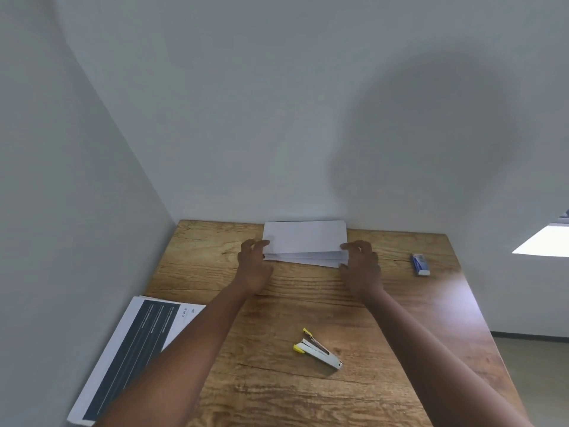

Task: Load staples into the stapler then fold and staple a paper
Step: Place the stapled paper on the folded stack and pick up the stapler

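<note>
The folded white paper (304, 243) lies on the wooden counter (308, 303) at its far edge, against the wall (277, 118). It is folded into a long, narrow shape of several layers, the lower layers showing along the near edge, which is slightly fanned.

The left hand (254, 266) is at the left end of the paper, fingers curled, with the fingertips touching the near left corner. The right hand (360, 266) is at the right end, the thumb and forefinger pinching the near right corner of the layers. The two hands are well apart, one at each end of the paper. Both forearms reach out across the counter from the near side.

The stapler (318, 349) lies on the counter nearer the person, between the forearms and well apart from the paper. It is a metal plier type with yellow tips on its handles, lying on its side, handles pointing to the left and spread somewhat apart. Neither hand touches it.

A small blue and white staple box (419, 264) lies near the right edge of the counter, to the right of the right hand and apart from it.

A printed booklet (129, 349) with a dark panel and white margins lies at the near left, overhanging the counter's left edge, partly hidden by the left forearm. Its small print cannot be read.
</note>
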